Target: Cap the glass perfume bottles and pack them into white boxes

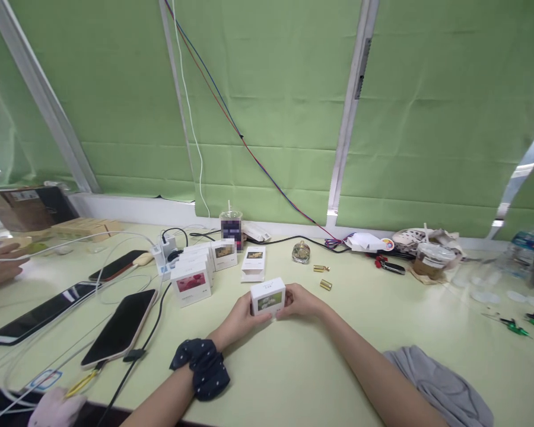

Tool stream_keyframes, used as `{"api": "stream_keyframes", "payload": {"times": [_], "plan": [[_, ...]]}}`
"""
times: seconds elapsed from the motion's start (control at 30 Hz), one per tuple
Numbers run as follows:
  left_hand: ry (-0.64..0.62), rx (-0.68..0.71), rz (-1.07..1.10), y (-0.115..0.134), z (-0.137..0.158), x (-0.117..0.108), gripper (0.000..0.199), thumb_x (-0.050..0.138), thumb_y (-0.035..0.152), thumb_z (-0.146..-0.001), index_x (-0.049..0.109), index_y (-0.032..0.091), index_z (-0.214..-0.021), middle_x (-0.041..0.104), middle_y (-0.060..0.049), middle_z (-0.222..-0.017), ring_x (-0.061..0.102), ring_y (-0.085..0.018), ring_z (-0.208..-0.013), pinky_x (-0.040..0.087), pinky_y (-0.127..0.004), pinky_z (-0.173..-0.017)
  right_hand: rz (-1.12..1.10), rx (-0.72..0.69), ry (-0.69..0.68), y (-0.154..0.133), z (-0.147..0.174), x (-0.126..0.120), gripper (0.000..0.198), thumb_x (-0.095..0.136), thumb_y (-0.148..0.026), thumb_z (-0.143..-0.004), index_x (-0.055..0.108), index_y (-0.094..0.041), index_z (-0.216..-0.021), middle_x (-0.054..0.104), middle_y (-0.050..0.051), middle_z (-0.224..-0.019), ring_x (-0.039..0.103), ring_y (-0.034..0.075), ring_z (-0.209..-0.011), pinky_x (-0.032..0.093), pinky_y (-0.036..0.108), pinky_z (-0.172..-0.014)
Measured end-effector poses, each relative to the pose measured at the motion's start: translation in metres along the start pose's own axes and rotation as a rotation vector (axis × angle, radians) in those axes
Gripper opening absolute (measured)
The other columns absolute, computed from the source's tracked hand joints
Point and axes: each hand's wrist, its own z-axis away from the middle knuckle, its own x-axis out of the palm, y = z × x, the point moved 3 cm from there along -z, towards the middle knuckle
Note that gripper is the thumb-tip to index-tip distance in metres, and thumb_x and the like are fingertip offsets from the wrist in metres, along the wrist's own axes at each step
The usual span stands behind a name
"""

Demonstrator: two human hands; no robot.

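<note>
Between my two hands stands a small white box (267,298) with a green picture of white flowers on its front. My left hand (241,320) grips its left side, and a dark dotted scrunchie (203,366) circles that wrist. My right hand (300,301) closes on the box's right side and lower corner. Behind it, another white box (253,264) with a yellow flower picture lies on the table. Left of that, a row of similar white boxes (191,286) stands upright. A round glass bottle (301,252) and two gold caps, one nearer me (326,284), are beyond my right hand.
Phones (119,327) and tangled white cables cover the left side, near a charging block (162,259). At the far left another person's hand (2,265) shows. Drink cups (431,261), car keys (391,267) and green-handled small tools (514,327) sit rightward; grey cloth (438,385) lies by my right forearm.
</note>
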Motion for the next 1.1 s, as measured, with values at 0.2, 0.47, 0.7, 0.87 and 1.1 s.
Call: {"api": "stream_keyframes", "payload": {"times": [0.2,0.47,0.7,0.87,1.1], "plan": [[0.044,-0.08,-0.089,-0.001,0.012,-0.018,0.051,0.076,0.026,-0.063,0.063,0.013,-0.11,0.069,-0.013,-0.113,0.064,-0.031,-0.103,0.05,-0.041,-0.089,0.198,0.011,0.012,-0.001,0.0,0.006,0.041,0.082,-0.035,-0.055,0.069,-0.018,-0.09,0.06,-0.004,-0.065,0.051,0.011,-0.059,0.036,0.021,-0.053],[0.261,-0.207,-0.147,-0.025,0.054,-0.094,0.051,0.078,0.042,-0.059,0.065,0.015,-0.1,0.071,-0.014,-0.107,0.066,-0.033,-0.098,0.051,-0.047,-0.089,0.333,0.01,0.12,-0.003,0.003,0.012,0.017,0.068,-0.03,-0.072,0.069,-0.022,-0.087,0.061,-0.004,-0.066,0.053,0.012,-0.063,0.035,0.023,-0.058],[0.469,-0.319,-0.211,-0.04,0.086,-0.152,0.065,0.08,0.056,-0.045,0.066,0.015,-0.093,0.073,-0.015,-0.102,0.067,-0.035,-0.095,0.052,-0.048,-0.087,0.453,0.011,0.21,-0.002,0.001,0.018,0.012,0.058,-0.024,-0.078,0.068,-0.024,-0.084,0.06,-0.003,-0.062,0.054,0.013,-0.061,0.035,0.023,-0.059],[0.479,-0.322,-0.402,-0.051,0.089,-0.165,0.058,0.072,0.056,-0.055,0.065,0.016,-0.096,0.068,-0.015,-0.111,0.06,-0.036,-0.107,0.047,-0.05,-0.094,0.617,-0.057,0.305,-0.007,-0.001,0.028,0.018,0.049,-0.019,-0.084,0.065,-0.023,-0.092,0.063,0.0,-0.078,0.057,0.013,-0.068,0.037,0.024,-0.064],[0.49,-0.385,-0.8,-0.072,0.085,-0.162,0.044,0.05,0.047,-0.071,0.063,0.008,-0.087,0.058,-0.019,-0.112,0.053,-0.034,-0.112,0.041,-0.042,-0.1,0.872,-0.14,0.342,-0.014,-0.003,0.037,0.021,0.043,-0.021,-0.091,0.059,-0.023,-0.104,0.057,0.005,-0.1,0.057,0.017,-0.092,0.041,0.026,-0.071]]}}
